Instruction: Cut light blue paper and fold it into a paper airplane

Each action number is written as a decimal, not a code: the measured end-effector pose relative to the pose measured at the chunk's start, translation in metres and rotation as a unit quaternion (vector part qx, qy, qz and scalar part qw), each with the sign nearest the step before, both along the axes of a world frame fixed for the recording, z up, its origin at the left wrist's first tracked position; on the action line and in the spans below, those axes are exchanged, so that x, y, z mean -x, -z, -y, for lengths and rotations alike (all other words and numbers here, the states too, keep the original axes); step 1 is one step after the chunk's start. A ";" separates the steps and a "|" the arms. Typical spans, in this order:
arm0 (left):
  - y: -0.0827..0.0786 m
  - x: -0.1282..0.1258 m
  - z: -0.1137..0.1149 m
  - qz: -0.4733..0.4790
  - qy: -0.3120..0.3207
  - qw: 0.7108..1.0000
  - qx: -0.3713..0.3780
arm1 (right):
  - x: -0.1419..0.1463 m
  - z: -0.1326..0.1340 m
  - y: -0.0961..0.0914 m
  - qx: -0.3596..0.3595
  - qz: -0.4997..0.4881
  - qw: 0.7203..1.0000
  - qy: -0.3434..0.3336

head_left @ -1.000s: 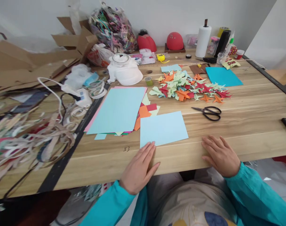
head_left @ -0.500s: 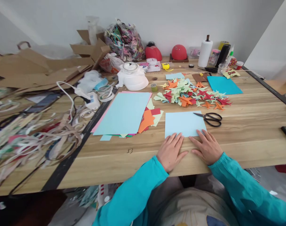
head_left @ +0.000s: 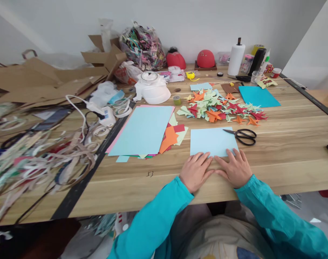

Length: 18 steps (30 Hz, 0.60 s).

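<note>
A light blue sheet of paper [head_left: 208, 141] lies flat on the wooden table in front of me. My left hand [head_left: 196, 171] rests palm down with its fingertips on the sheet's lower left edge. On the lower right edge lie the fingertips of my right hand [head_left: 235, 167], fingers spread. Both hands are open and hold nothing; their thumbs almost meet. Black-handled scissors [head_left: 242, 136] lie across the sheet's upper right corner, blades pointing left. Beyond the sheet spreads a pile of small folded paper birds [head_left: 212, 104] in green, orange, red and blue.
Left of the sheet are stacked large coloured papers [head_left: 142, 129] and paper scraps [head_left: 169, 138]. A turquoise sheet [head_left: 258, 96] lies back right, near a white bottle [head_left: 236, 59]. Tangled straps [head_left: 69, 158] and cardboard [head_left: 45, 79] cover the table's left side.
My right hand has slid slightly left along the sheet's lower edge, closer to my left hand. The view has shifted a little; the scissors and paper stay in place.
</note>
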State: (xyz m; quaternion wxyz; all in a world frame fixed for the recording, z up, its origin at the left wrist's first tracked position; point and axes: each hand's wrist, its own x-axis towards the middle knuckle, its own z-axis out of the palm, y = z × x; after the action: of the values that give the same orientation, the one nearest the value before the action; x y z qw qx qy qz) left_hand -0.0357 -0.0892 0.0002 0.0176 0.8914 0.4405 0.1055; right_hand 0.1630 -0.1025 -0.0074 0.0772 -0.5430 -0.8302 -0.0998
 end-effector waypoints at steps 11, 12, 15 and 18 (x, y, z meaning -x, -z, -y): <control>0.002 0.050 0.006 -0.027 0.009 1.000 -0.005 | -0.041 -0.001 -0.006 0.022 0.010 0.999 -0.024; 0.003 0.053 0.007 -0.022 0.017 1.000 -0.008 | -0.047 -0.001 -0.006 0.018 0.012 1.000 -0.019; 0.009 0.060 0.005 0.011 0.036 0.999 -0.026 | -0.063 -0.002 -0.006 0.012 0.022 0.999 -0.022; 0.014 0.067 0.000 0.071 0.052 0.995 -0.046 | -0.071 -0.003 -0.005 0.009 0.024 0.999 -0.037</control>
State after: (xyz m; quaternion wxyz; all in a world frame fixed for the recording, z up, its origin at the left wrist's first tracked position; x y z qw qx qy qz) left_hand -0.1032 -0.0897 -0.0135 0.0135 0.9030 0.3862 0.1877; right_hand 0.2343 -0.0996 -0.0028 0.0556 -0.5100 -0.8522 -0.1027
